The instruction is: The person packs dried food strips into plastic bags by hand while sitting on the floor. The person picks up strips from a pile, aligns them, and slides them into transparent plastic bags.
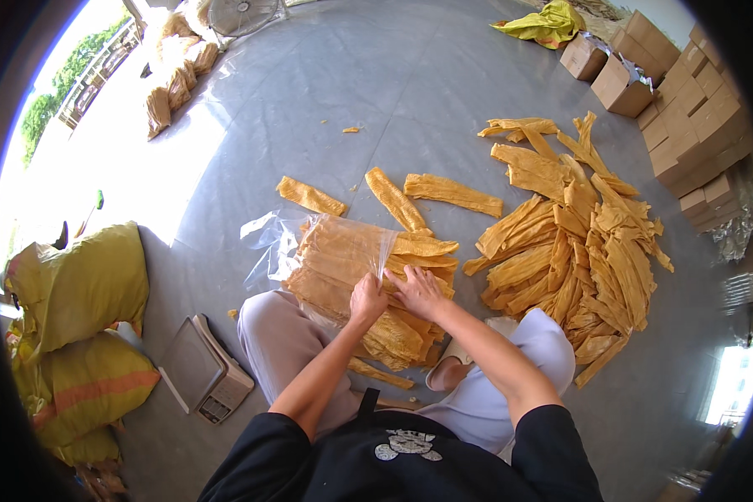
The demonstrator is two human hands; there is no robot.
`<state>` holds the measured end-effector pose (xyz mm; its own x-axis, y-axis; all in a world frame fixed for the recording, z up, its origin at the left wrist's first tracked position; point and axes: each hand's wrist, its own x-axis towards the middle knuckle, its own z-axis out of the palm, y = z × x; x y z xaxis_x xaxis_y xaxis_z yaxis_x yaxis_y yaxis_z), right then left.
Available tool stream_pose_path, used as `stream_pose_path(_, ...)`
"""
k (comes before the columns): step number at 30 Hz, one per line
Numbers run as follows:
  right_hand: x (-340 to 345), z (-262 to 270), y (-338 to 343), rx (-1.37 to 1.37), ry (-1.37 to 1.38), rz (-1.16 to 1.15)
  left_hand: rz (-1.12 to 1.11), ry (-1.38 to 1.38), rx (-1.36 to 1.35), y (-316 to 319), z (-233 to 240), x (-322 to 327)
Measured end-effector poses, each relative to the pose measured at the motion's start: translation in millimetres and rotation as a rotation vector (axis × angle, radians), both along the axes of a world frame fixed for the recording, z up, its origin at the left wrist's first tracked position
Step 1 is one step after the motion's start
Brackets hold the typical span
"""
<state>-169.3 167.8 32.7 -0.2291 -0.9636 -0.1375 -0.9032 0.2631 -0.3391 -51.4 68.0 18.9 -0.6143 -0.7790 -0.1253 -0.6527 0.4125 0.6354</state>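
Before me on the floor lies a clear plastic bag (342, 241), drawn part-way over a stack of yellow-brown dried sheets, possibly tofu skin (423, 248). My left hand (369, 300) is closed on the edge of the bag's mouth. My right hand (419, 292) rests on the sheets just right of that edge, with its fingers spread. The right end of the stack sticks out of the bag. One loose strip (381, 373) lies below the stack, near my foot.
A large heap of similar sheets (565, 251) lies to the right. Three loose strips (398, 201) lie beyond the bag. At the left are a weighing scale (207, 370) and filled yellow sacks (94, 295). Cardboard boxes (690, 119) are stacked at the upper right; a fan (241, 12) stands at the top.
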Motion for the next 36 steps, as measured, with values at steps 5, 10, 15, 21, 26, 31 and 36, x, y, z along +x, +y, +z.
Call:
stream_pose_path(5,-25,79,-8,0.331,0.052,0.059,-0.014,-0.01,-0.106,12,2,8)
stream_pose_path(10,-50,180,24,0.078,-0.147,0.009,-0.059,-0.087,-0.098,5,-5,11)
stream_pose_path(15,-89,160,44,-0.133,-0.108,-0.179,-0.169,-0.188,0.19,-16,23,7)
stream_pose_path(21,-105,155,11,-0.385,-0.024,-0.312,0.195,-0.034,0.656,-49,27,26)
stream_pose_path(26,-102,157,12,-0.393,-0.028,-0.297,0.289,0.223,0.615,-88,90,61)
stream_pose_path(31,-127,137,14,-0.422,-0.014,-0.358,0.325,0.391,0.539,-133,155,120)
stream_pose_path(36,-142,124,12,-0.432,-0.067,-0.346,0.424,0.417,0.378,-163,243,178)
